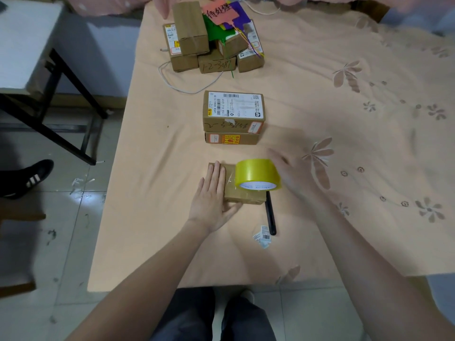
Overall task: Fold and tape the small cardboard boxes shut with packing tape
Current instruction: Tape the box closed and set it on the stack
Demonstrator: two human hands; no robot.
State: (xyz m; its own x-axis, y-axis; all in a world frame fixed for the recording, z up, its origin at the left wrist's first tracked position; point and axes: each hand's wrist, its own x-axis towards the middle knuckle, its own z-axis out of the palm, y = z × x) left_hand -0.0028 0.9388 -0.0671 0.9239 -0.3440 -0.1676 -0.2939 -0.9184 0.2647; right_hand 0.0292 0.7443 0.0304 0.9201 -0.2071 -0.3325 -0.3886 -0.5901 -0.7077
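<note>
Two hands of mine are working over the peach flowered tablecloth [152, 217], and going from the left, a black shoe with white stripes [29, 178] is resting on the tiled floor beside the dark legs of a folding table [71, 99]. Moving right, my left hand [211, 200] is lying flat with straight fingers together, pressing down on the left part of the small cardboard box [242, 194] near my edge of the table. Clear tape is already running across the top of that box. Sitting on the box's right end is the yellow roll of packing tape [256, 175], tilted toward me so its white core is showing. A black pen-like tool [270, 215] is lying just beside the box's right corner, with a torn barcode label [262, 236] next to its near end. Further back, in line with the box, two labelled boxes [234, 116] are sitting stacked one on the other, and beyond them a pile of more cardboard boxes [211, 43] is carrying a pink tag [220, 9] and a white cord [177, 87]. On the right, my right hand [295, 173] is blurred, fingers spread and relaxed, just beside the tape roll; I cannot tell if it is touching it.
</note>
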